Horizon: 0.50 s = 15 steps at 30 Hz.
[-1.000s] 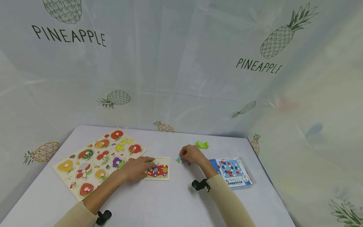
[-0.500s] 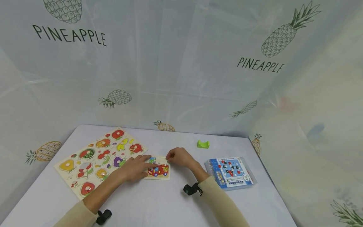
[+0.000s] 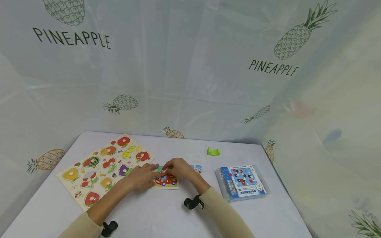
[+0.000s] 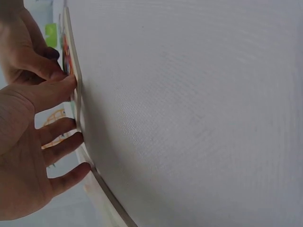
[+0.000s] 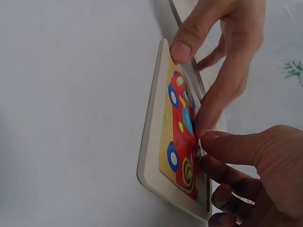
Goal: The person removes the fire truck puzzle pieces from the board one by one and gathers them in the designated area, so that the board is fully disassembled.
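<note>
A small wooden jigsaw puzzle [image 3: 168,187] with a red car picture lies near the middle of the table. My left hand [image 3: 141,178] rests on its left side. In the right wrist view, the left index finger [image 5: 222,94] reaches straight onto the picture while the thumb [image 5: 181,51] touches the tray's corner. From the other side my right hand [image 3: 180,169] reaches over the puzzle's upper part. Its thumb [image 5: 222,144] and index finger pinch a puzzle piece, mostly hidden by the fingers, right beside the left index fingertip.
Loose blue-and-white puzzle pieces [image 3: 197,168] lie just right of the right hand. A large fruit board [image 3: 99,175] covers the table's left side. A clear-cased box [image 3: 244,181] with a molecule picture stands right, and a green curved block [image 3: 213,151] sits behind.
My right hand has moved left from the loose pieces to the puzzle's upper part, fingers pinched. The left hand stays in place on the puzzle.
</note>
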{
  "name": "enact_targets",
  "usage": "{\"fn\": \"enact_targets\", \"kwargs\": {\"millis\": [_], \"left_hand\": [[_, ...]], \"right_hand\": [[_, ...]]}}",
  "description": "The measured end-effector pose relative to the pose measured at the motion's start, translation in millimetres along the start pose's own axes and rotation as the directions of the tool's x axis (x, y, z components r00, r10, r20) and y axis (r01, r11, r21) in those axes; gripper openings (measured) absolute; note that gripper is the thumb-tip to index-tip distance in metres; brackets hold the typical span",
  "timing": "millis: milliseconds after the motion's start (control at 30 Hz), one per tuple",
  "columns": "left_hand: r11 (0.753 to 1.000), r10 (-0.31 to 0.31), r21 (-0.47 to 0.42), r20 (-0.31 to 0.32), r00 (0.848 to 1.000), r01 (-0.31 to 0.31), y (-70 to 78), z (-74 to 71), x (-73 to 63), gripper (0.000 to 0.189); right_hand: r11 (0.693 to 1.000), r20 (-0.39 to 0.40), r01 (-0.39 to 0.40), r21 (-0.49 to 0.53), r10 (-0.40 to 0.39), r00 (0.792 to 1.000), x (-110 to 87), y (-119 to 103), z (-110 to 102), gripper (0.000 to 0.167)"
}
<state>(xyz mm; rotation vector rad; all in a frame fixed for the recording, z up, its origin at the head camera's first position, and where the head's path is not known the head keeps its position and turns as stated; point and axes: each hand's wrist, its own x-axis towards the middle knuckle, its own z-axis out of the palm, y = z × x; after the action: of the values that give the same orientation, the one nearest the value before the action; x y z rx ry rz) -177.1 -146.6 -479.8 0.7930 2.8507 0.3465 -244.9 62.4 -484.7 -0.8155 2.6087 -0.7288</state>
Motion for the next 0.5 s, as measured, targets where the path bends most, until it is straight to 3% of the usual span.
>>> {"fn": "enact_targets", "kwargs": {"millis": [500], "left_hand": [[1.000,-0.001,0.019,0.002,1.000,0.001,-1.5,1.3,0.5,0.047]], "right_hand": [[1.000,-0.010,-0.007,0.012,0.007,1.000,1.0,-5.4,2.4,0.016]]}}
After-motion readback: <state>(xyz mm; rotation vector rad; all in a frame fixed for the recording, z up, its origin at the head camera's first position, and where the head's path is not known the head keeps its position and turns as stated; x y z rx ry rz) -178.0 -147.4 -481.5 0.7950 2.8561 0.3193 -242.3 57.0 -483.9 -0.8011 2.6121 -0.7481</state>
